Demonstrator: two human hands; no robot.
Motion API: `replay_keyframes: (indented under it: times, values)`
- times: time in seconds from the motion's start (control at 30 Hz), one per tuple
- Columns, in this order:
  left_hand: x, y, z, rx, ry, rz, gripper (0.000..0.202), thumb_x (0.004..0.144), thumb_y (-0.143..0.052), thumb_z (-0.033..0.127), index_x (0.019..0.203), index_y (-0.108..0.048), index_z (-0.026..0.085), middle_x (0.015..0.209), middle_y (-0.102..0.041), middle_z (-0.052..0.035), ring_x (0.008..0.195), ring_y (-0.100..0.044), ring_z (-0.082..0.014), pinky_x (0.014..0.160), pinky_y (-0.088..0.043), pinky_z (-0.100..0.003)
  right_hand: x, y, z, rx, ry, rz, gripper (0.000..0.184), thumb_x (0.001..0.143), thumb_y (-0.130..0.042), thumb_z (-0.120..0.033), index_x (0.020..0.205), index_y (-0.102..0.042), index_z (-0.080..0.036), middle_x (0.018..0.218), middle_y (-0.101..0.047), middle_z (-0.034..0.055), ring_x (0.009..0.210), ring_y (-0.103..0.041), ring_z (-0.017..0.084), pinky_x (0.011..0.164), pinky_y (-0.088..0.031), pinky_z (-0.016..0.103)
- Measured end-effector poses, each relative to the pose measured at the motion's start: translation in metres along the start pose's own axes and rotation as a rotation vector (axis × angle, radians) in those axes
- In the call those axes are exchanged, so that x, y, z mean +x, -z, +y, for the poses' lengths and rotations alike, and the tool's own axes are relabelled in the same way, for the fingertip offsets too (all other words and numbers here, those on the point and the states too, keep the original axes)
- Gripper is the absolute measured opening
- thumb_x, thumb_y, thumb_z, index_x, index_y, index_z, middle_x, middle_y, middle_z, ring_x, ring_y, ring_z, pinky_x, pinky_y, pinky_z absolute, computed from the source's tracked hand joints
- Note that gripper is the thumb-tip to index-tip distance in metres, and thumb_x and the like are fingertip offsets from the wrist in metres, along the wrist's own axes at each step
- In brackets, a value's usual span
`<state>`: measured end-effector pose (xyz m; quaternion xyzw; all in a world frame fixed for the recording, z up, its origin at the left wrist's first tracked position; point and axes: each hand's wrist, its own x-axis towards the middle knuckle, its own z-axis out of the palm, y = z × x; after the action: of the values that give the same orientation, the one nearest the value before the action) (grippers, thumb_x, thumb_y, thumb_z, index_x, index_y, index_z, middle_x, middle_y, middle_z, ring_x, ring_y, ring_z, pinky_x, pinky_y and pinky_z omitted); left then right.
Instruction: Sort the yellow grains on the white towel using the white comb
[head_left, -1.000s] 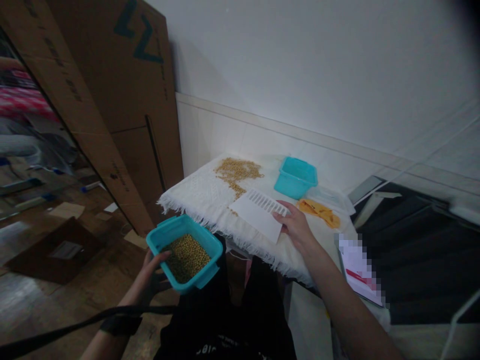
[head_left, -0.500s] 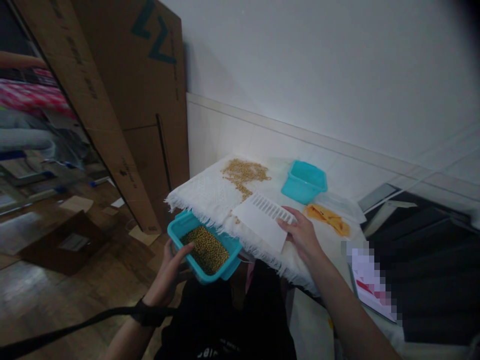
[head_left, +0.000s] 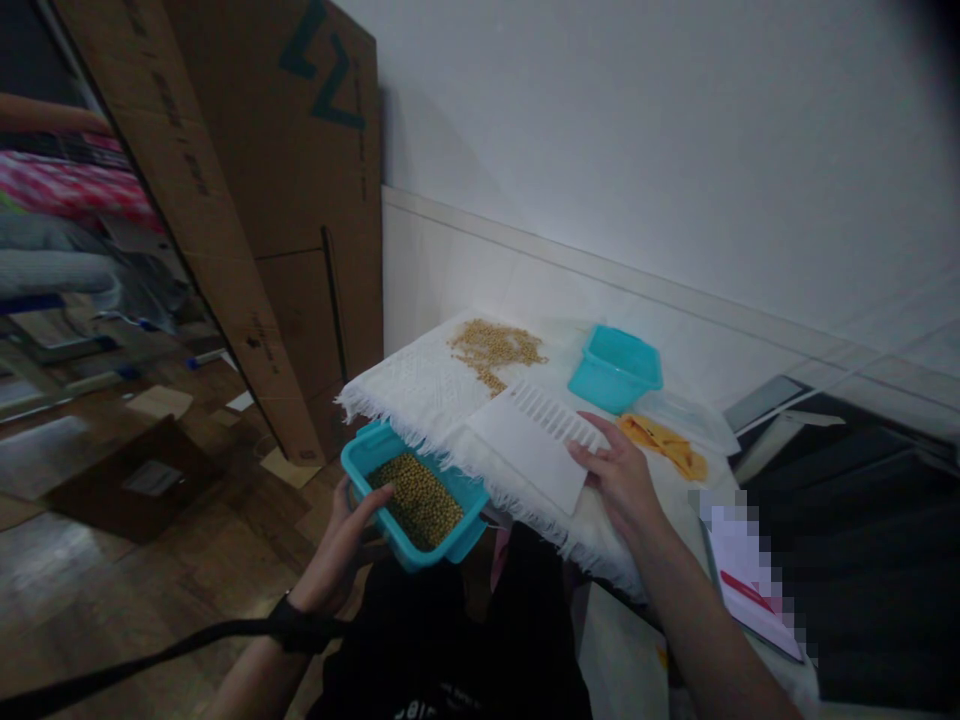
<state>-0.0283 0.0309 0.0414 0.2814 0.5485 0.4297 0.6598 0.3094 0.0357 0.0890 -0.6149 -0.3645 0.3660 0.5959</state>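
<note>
My left hand [head_left: 341, 545] grips the near-left wall of a turquoise plastic tub [head_left: 469, 535], thumb over the rim. Dried beans [head_left: 420, 495], yellowish to green, cover its bottom. The tub is tilted a little, just below the front edge of the table, under the cloth's fringe. My right hand [head_left: 619, 470] pinches the right side of a flat white slotted board [head_left: 529, 450], which slants over the cloth with its lower end near the fringe. Beyond the board, loose tan beans [head_left: 499, 345] lie scattered on the white fringed cloth [head_left: 409, 380].
Behind my right hand stands a second turquoise tub [head_left: 615, 370]. A clear plastic lid [head_left: 697, 420] and a crumpled orange cloth [head_left: 667, 445] lie beside it. A tall cardboard box [head_left: 300, 230] borders the table's left. Another person's arm [head_left: 52, 115] shows at far left.
My right hand and the white board have shifted slightly right and toward me. A few beans by the board's left edge no longer show. The left hand keeps its hold on the tub.
</note>
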Motion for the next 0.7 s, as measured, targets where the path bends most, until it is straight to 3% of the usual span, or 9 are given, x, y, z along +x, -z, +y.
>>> replay_keyframes:
  times: [0.17, 0.33, 0.7]
  values:
    - [0.004, 0.002, -0.003, 0.001, 0.010, 0.035, 0.089, 0.079, -0.083, 0.050, 0.154, -0.035, 0.041, 0.148, -0.060, -0.0117, 0.098, -0.077, -0.0288, 0.071, -0.066, -0.041, 0.041, 0.019, -0.003, -0.055, 0.074, 0.178, 0.082, 0.049, -0.095, -0.041, 0.124, -0.070, -0.025, 0.085, -0.077, 0.0024, 0.073, -0.071, 0.026, 0.063, -0.060, 0.039]
    - [0.005, 0.004, -0.006, 0.000, 0.003, 0.032, 0.092, 0.078, -0.084, 0.051, 0.154, -0.034, 0.044, 0.146, -0.062, -0.0087, 0.097, -0.077, -0.0284, 0.071, -0.066, -0.042, 0.060, 0.013, 0.003, -0.083, 0.061, 0.139, 0.082, 0.048, -0.093, -0.043, 0.124, -0.069, -0.026, 0.079, -0.076, -0.0005, 0.071, -0.071, 0.025, 0.063, -0.060, 0.038]
    - [0.005, 0.007, -0.005, -0.016, 0.031, 0.025, 0.095, 0.078, -0.085, 0.049, 0.156, -0.032, 0.042, 0.142, -0.066, -0.0117, 0.098, -0.078, -0.0321, 0.074, -0.066, -0.046, 0.070, 0.005, 0.000, -0.086, 0.077, 0.111, 0.085, 0.047, -0.092, -0.045, 0.126, -0.068, -0.024, 0.078, -0.076, -0.0005, 0.071, -0.070, 0.025, 0.064, -0.057, 0.037]
